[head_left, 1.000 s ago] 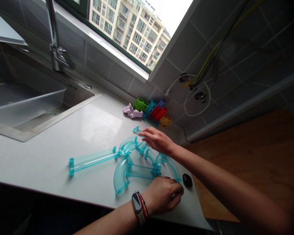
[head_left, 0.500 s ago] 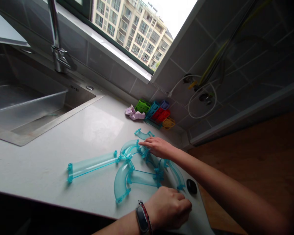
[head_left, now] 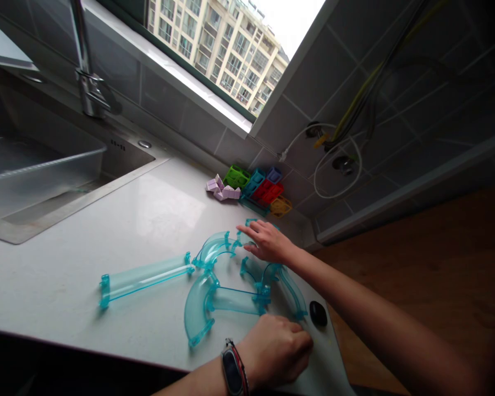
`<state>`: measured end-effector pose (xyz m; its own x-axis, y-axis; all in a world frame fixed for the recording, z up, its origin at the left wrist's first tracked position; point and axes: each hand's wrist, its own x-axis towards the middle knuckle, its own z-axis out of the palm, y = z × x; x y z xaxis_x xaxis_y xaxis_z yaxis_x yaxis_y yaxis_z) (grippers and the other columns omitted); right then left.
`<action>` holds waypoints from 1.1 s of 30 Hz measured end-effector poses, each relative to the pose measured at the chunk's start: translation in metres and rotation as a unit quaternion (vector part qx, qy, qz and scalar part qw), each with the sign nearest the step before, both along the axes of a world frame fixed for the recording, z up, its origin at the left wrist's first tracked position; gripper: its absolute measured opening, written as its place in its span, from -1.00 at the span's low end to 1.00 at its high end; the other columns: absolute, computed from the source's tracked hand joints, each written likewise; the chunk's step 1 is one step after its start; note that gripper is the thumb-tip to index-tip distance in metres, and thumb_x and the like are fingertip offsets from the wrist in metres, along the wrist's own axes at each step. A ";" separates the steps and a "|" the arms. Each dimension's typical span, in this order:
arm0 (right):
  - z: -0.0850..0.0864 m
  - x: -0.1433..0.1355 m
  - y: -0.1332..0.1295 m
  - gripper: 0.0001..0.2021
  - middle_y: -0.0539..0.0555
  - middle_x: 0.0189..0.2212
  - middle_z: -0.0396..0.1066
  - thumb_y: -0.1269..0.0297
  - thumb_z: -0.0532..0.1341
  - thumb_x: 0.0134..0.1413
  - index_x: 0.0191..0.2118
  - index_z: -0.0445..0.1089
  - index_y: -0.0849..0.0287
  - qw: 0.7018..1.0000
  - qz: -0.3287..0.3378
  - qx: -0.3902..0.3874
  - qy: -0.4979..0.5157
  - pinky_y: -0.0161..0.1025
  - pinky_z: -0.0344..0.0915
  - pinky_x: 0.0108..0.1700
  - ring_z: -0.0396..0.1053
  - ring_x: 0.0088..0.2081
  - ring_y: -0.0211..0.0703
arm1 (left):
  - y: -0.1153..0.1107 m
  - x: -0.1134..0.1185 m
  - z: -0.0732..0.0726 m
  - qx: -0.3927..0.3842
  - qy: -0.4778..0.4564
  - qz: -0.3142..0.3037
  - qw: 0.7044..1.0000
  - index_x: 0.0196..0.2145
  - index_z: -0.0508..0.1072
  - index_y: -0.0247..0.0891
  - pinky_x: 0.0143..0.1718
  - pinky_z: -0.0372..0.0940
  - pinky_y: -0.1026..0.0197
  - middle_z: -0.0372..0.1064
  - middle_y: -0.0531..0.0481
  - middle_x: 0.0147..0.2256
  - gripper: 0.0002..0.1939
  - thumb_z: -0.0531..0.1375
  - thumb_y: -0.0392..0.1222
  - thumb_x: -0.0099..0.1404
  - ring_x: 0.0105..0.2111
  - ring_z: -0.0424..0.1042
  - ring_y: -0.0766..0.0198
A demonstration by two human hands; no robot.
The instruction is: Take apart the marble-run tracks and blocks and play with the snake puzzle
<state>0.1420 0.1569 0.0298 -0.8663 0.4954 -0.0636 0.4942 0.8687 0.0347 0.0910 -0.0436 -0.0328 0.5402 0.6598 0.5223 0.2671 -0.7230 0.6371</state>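
Several translucent turquoise track pieces lie on the counter: a straight one point(head_left: 148, 276) at left, a curved one point(head_left: 198, 313) near the front, and a short straight one point(head_left: 237, 301) beside it. My right hand point(head_left: 266, 240) reaches over the back of the group. Its thumb and index finger straddle a small turquoise piece point(head_left: 245, 237), partly hidden by the fingers. Another piece point(head_left: 252, 222) shows just behind that hand. My left hand point(head_left: 276, 349), with a band on its wrist, rests in a loose fist at the near side; no object shows in it.
Colored blocks, green point(head_left: 236, 177), red point(head_left: 268, 192) and yellow point(head_left: 281, 207), stand by the wall beside lilac pieces point(head_left: 223, 190). A sink point(head_left: 78, 206) with a faucet point(head_left: 89, 93) is at left. A black round object point(head_left: 318, 313) sits near the right counter edge.
My right hand has shifted slightly backward and its thumb has spread from the index finger. A gap has opened in the back of the track group. The view has shifted slightly.
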 end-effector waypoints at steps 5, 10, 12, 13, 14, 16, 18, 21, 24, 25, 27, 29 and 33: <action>-0.002 0.011 0.007 -0.43 0.12 -0.10 0.45 0.41 0.24 0.19 0.30 0.20 0.07 0.982 -0.099 -0.029 0.156 -0.07 0.42 0.01 0.45 -0.15 -0.03 | -0.001 0.001 0.001 -0.011 -0.002 -0.002 1.000 -0.29 0.46 -0.16 -0.44 0.28 0.19 0.56 0.06 -0.37 -0.93 0.22 -0.16 0.37 -0.40 0.54 0.21; -0.002 0.023 0.019 -0.51 0.12 -0.06 0.52 0.23 0.23 0.27 0.27 0.19 0.05 0.939 -0.176 -0.066 0.287 -0.09 0.49 -0.03 0.54 -0.13 -0.05 | -0.001 0.001 -0.001 -0.013 -0.008 0.000 1.000 -0.29 0.47 -0.17 -0.44 0.27 0.22 0.57 0.05 -0.37 -0.90 0.21 -0.14 0.39 -0.40 0.56 0.21; 0.001 0.028 0.024 -0.55 0.17 0.03 0.54 0.13 0.24 0.29 0.23 0.24 0.05 0.922 -0.200 -0.081 0.321 -0.08 0.52 -0.04 0.57 -0.09 -0.01 | -0.001 0.001 -0.001 -0.016 -0.008 0.001 1.000 -0.29 0.48 -0.16 -0.43 0.28 0.22 0.58 0.04 -0.37 -0.90 0.21 -0.15 0.39 -0.40 0.57 0.19; 0.003 0.031 0.025 -0.58 0.19 0.06 0.54 0.09 0.23 0.30 0.20 0.26 0.05 0.914 -0.211 -0.086 0.336 -0.07 0.52 -0.04 0.58 -0.07 0.00 | -0.001 0.001 -0.001 -0.017 -0.008 0.000 1.000 -0.28 0.48 -0.16 -0.42 0.29 0.23 0.58 0.04 -0.37 -0.91 0.21 -0.15 0.39 -0.40 0.57 0.19; 0.004 0.033 0.026 -0.60 0.19 0.08 0.54 0.05 0.22 0.31 0.17 0.28 0.05 0.906 -0.221 -0.091 0.349 -0.07 0.53 -0.03 0.58 -0.06 0.00 | -0.001 0.001 0.000 -0.018 -0.007 -0.001 1.000 -0.28 0.48 -0.16 -0.41 0.30 0.23 0.58 0.03 -0.37 -0.91 0.21 -0.15 0.39 -0.39 0.57 0.18; 0.005 0.039 0.026 -0.59 0.20 0.11 0.53 -0.02 0.17 0.36 0.19 0.24 0.04 0.891 -0.241 -0.095 0.374 -0.06 0.55 -0.04 0.59 -0.05 0.00 | -0.001 0.000 0.000 -0.018 -0.005 -0.003 1.000 -0.27 0.49 -0.16 -0.41 0.31 0.22 0.58 0.03 -0.36 -0.91 0.20 -0.15 0.39 -0.39 0.57 0.17; 0.003 0.044 0.024 -0.53 0.21 0.10 0.54 -0.07 0.09 0.40 0.26 0.13 0.02 0.876 -0.262 -0.095 0.392 -0.08 0.59 -0.14 0.60 -0.06 0.00 | -0.001 0.000 0.001 -0.020 -0.005 -0.006 1.000 -0.27 0.49 -0.16 -0.40 0.32 0.21 0.59 0.03 -0.35 -0.92 0.20 -0.16 0.38 -0.38 0.58 0.16; 0.000 0.052 0.019 -0.45 0.20 0.06 0.55 -0.12 0.05 0.42 0.34 -0.01 0.00 0.865 -0.284 -0.087 0.404 -0.10 0.60 -0.25 0.60 -0.06 0.03 | -0.001 0.000 0.001 -0.025 -0.009 -0.009 1.000 -0.25 0.50 -0.14 -0.39 0.32 0.20 0.59 0.04 -0.34 -0.92 0.19 -0.17 0.38 -0.37 0.58 0.15; 0.000 0.058 0.013 -0.41 0.23 0.03 0.53 -0.12 0.14 0.38 0.35 0.03 0.02 0.867 -0.286 -0.058 0.404 0.03 0.59 -0.09 0.57 -0.02 0.10 | -0.001 0.000 0.000 -0.028 -0.009 -0.007 1.000 -0.25 0.50 -0.13 -0.40 0.32 0.20 0.58 0.06 -0.34 -0.92 0.19 -0.17 0.38 -0.37 0.58 0.15; 0.002 0.060 0.011 -0.39 0.24 0.05 0.52 -0.10 0.20 0.33 0.34 0.08 0.02 0.870 -0.282 -0.046 0.401 0.09 0.54 0.01 0.54 0.02 0.14 | -0.001 0.000 0.000 -0.028 -0.008 -0.007 1.000 -0.25 0.50 -0.13 -0.40 0.32 0.20 0.58 0.06 -0.34 -0.93 0.19 -0.17 0.38 -0.38 0.58 0.15; 0.005 0.062 0.005 -0.41 0.24 0.11 0.47 -0.06 0.34 0.22 0.26 0.24 0.00 0.879 -0.268 -0.029 0.393 0.17 0.39 0.22 0.46 0.13 0.21 | -0.001 0.000 0.001 -0.029 -0.005 -0.009 1.000 -0.25 0.50 -0.13 -0.41 0.31 0.19 0.58 0.06 -0.34 -0.93 0.19 -0.17 0.37 -0.38 0.58 0.15; 0.009 0.063 0.001 -0.48 0.21 0.14 0.44 -0.02 0.41 0.14 0.17 0.37 -0.04 0.885 -0.255 -0.024 0.389 0.18 0.26 0.32 0.39 0.19 0.23 | -0.001 -0.001 0.001 -0.030 -0.003 -0.009 0.999 -0.24 0.50 -0.13 -0.41 0.32 0.19 0.58 0.06 -0.34 -0.92 0.19 -0.16 0.38 -0.37 0.58 0.14; 0.014 0.064 0.002 -0.43 0.16 0.11 0.41 -0.07 0.38 0.17 0.22 0.29 -0.06 0.853 -0.280 -0.003 0.441 0.12 0.34 0.24 0.39 0.16 0.14 | -0.001 -0.001 0.002 -0.025 0.005 -0.009 1.000 -0.26 0.48 -0.14 -0.41 0.31 0.20 0.58 0.07 -0.34 -0.90 0.18 -0.15 0.39 -0.37 0.58 0.15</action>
<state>0.2064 0.1586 0.0437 -0.2073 0.8491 0.4858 0.6632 0.4870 -0.5683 0.0897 -0.0442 -0.0305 0.5570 0.6751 0.4837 0.2611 -0.6952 0.6697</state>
